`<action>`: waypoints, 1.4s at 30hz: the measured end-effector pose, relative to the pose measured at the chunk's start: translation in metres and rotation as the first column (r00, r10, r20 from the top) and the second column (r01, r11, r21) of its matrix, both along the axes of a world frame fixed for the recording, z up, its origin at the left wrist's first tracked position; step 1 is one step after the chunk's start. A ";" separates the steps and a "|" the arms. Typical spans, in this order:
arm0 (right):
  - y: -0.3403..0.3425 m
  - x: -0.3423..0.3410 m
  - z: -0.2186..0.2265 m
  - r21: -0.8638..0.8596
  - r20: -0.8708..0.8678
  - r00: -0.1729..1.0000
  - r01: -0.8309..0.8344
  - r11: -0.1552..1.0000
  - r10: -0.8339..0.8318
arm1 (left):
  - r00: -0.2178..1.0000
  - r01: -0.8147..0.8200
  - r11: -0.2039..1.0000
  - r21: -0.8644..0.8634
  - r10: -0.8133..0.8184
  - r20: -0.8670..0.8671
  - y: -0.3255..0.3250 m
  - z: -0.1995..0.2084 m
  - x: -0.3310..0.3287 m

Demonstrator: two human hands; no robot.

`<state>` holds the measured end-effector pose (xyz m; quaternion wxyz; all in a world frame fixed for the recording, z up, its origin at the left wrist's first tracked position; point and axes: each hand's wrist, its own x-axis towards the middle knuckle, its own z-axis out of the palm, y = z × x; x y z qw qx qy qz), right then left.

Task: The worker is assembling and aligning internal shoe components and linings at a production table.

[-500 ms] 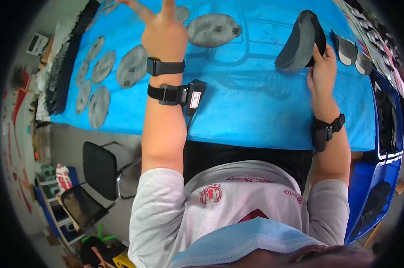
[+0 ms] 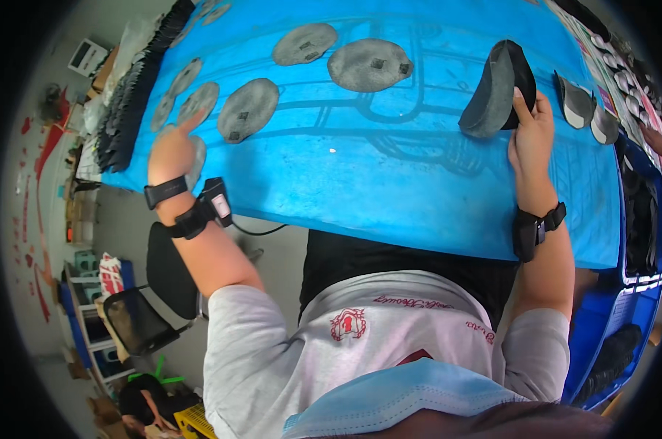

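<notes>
My right hand (image 2: 530,139) is closed on a curved dark grey fabric piece (image 2: 486,102), thumb in front, holding it upright above the blue-covered table (image 2: 331,183). Black lining or a second layer shows behind its grey face. My left hand (image 2: 171,152) is over the table's left edge, slightly blurred, a finger stretched toward a flat grey oval piece (image 2: 201,99). Part of another grey oval (image 2: 197,157) shows from under that hand; its other fingers are hidden. Further right lie more grey ovals with small dark square patches, among them one oval (image 2: 248,110) and the largest (image 2: 370,66).
A long row of stacked black pieces (image 2: 137,95) lines the left table edge. At the right are curved grey-and-black pieces (image 2: 576,102) and a blue crate (image 2: 609,329) holding dark items. A black chair (image 2: 174,271) stands at lower left; another person (image 2: 152,406) sits beyond.
My left hand has swung from the far middle of the table down and left to the ovals at the left edge. My right hand keeps its piece nearly still.
</notes>
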<state>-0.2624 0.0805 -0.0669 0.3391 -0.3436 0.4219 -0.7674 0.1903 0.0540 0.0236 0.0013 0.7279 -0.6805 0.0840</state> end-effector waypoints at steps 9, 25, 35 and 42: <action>-0.002 0.001 -0.004 -0.008 -0.027 1.000 -0.010 1.000 0.010 | 0.991 0.023 0.828 -0.560 0.057 0.124 -0.013 -0.035 0.023; -0.003 -0.002 -0.006 -0.022 -0.007 1.000 -0.010 1.000 0.010 | 0.944 -0.209 0.976 -0.062 0.218 0.250 -0.073 -0.032 0.137; -0.002 -0.009 -0.007 -0.022 -0.031 0.999 0.014 1.000 -0.015 | 0.946 -0.237 0.801 -0.549 0.320 0.058 -0.064 0.005 0.070; -0.002 -0.004 -0.010 -0.010 -0.057 0.998 -0.005 1.000 0.004 | 0.976 -0.210 0.962 0.174 0.195 0.100 -0.138 -0.020 0.141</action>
